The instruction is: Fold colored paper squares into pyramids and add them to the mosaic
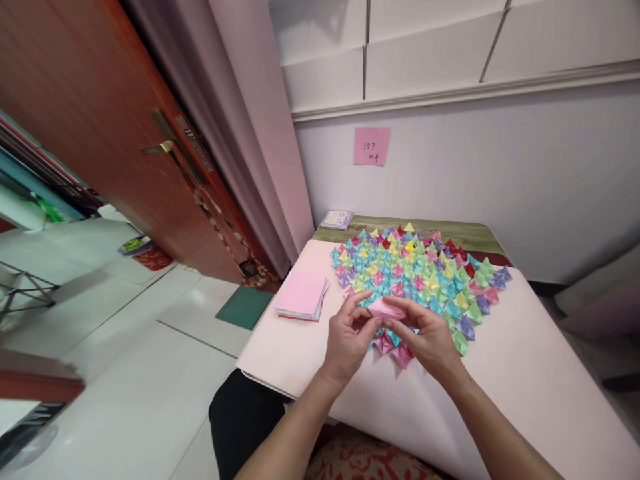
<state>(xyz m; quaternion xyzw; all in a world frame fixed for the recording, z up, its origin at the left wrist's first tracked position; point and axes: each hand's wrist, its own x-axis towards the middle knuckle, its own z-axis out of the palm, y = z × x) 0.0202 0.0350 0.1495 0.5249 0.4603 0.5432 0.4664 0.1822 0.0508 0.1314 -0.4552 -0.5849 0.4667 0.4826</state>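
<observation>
Patterned red cloth (370, 460) lies nearest the head camera, at the bottom edge between two bare forearms, with a black-clad knee (245, 427) to its left. On the wall, a pink note (372, 147) bears the handwritten number "357", with smaller characters beneath that I cannot read. Printing covers the small stack of cards (337, 219) at the table's far left corner, too small to make out.

Pale pink covering (295, 350) spreads over most of the table, leaving a strip of green-brown wood (465, 232) at the back. Many pointed paper pieces (420, 273) in blue, green, yellow, pink, purple and red stand close together across it. A pad of square paper (303, 293), pink on top, sits near the left edge. Further left are a brown door (100, 120) with a metal handle (165, 147), a mauve curtain (200, 67), a green mat (243, 307) and pale floor tiles (140, 373).

Both hands meet above the near part of the paper pieces. Left hand (350, 337) and right hand (425, 330) pinch one folded pink paper (386, 309) between them, thumbs below and curled fingers above, closed down to its thickness.
</observation>
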